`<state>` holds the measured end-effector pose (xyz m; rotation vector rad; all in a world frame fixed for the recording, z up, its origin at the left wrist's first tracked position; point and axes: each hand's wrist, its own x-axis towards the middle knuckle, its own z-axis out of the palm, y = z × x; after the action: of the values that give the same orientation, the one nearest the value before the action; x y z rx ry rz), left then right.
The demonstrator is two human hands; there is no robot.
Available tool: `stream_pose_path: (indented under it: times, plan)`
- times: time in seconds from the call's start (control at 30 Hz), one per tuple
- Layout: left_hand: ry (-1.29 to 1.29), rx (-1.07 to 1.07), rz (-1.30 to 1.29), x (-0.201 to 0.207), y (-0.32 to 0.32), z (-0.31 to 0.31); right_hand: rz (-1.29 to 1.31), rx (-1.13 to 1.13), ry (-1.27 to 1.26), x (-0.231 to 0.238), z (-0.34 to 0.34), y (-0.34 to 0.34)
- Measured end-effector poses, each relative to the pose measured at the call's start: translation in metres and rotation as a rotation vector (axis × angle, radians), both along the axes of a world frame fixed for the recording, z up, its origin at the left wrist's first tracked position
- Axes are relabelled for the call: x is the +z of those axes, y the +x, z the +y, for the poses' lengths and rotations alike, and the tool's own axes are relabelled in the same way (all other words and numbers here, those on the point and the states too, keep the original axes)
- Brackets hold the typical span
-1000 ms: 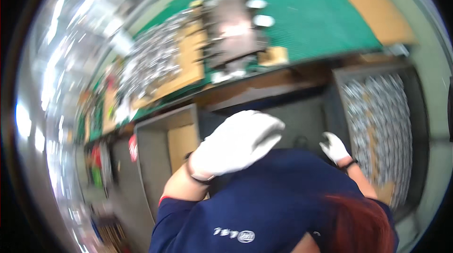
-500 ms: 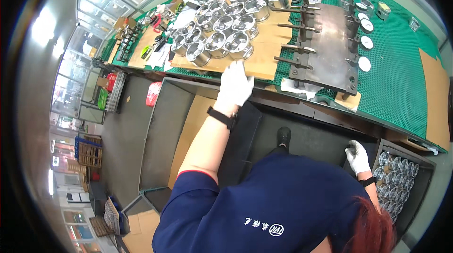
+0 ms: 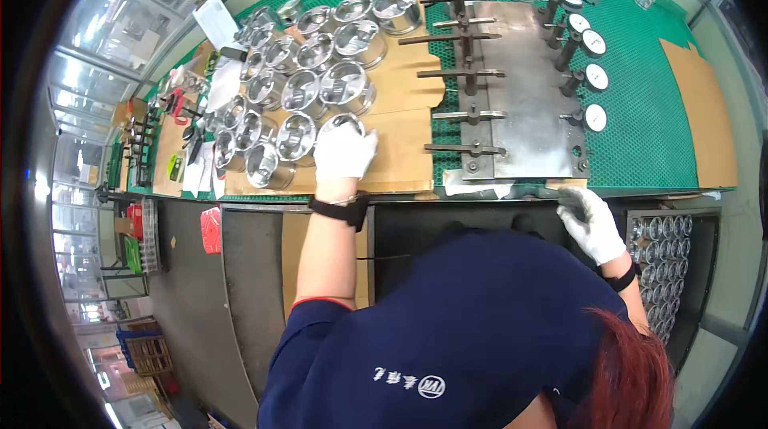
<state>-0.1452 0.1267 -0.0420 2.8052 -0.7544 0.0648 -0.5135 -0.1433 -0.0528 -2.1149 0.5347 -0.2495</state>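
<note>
In a white glove, my left hand (image 3: pixel 344 155) is closed around the near side of a shiny metal piston (image 3: pixel 341 123) at the front right of a group. Its fingertips are partly hidden by the glove's back and the piston. More pistons (image 3: pixel 301 93) stand close together on a cardboard sheet (image 3: pixel 400 133), just beyond and left of that hand. My right hand (image 3: pixel 592 225), in a white glove with grey fingertips, hangs by the bench's front edge with its fingers apart and nothing visible in them. Nearest to it is the corner of a steel plate fixture (image 3: pixel 532 93).
Clamp bars line the fixture's left side, and several round dial gauges (image 3: pixel 596 77) its right. A bin of pistons (image 3: pixel 661 269) stands low at the right. Paper sheets (image 3: pixel 226 85) and tools lie on the green mat at the left. A red container (image 3: pixel 210 231) is on the floor.
My left hand has reached forward from the cardboard's front edge onto a piston. My right hand has risen from beside the low bin to the bench edge, and the view has shifted.
</note>
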Motion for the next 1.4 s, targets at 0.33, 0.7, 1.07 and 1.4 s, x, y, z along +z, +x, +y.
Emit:
stream_pose_path:
  times: [0.33, 0.7, 1.07, 1.4]
  plan:
    - [-0.831, 0.221, 0.83, 0.078, -0.065, -0.011, -0.057, 0.271, -0.132, 0.037, -0.053, 0.058]
    - [-0.923, 0.104, 1.052, 0.117, -0.117, -0.053, -0.092, 0.313, -0.669, -0.027, -0.052, 0.15]
    - [-0.9, 0.286, 1.042, 0.076, -0.12, -0.03, -0.183, 0.728, -0.125, -0.01, -0.021, 0.088]
    - [-1.046, 0.071, 1.115, 0.095, -0.132, -0.069, -0.226, 0.178, 0.427, 0.025, -0.062, 0.095]
